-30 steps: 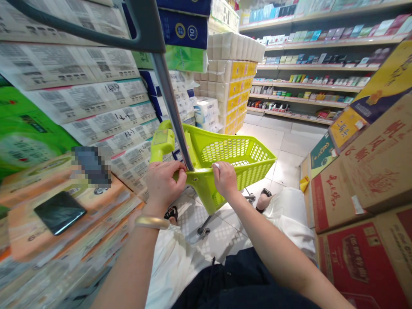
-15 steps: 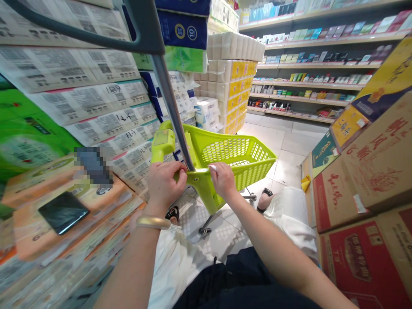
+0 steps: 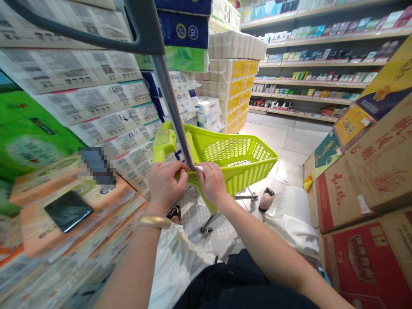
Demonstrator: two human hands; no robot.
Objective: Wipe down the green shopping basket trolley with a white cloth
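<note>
A lime-green shopping cart (image 3: 251, 171) with a perforated basket stands in front of me, its grey metal pole (image 3: 172, 98) rising from the near end to a dark grey handle (image 3: 149, 30). Just left of the pole's foot, my left hand (image 3: 168, 182) is closed on the basket's near rim, with a gold bangle on that wrist. My right hand (image 3: 212, 182) presses against the rim right of the pole, fingers closed. A small white wad (image 3: 200, 168), like folded tissue, shows at its fingertips; most of it is hidden.
At left, a black phone (image 3: 68, 210) lies on orange tissue packs (image 3: 32, 231), beside a blurred-out object (image 3: 98, 166). Stacked paper packs (image 3: 112, 90) rise behind. Cardboard cartons (image 3: 370, 180) line the right. Stocked shelves (image 3: 318, 64) stand beyond the tiled floor (image 3: 286, 146).
My right hand has slid left along the rim toward the pole, carrying the white wad with it. The left hand keeps its place. The view has shifted slightly.
</note>
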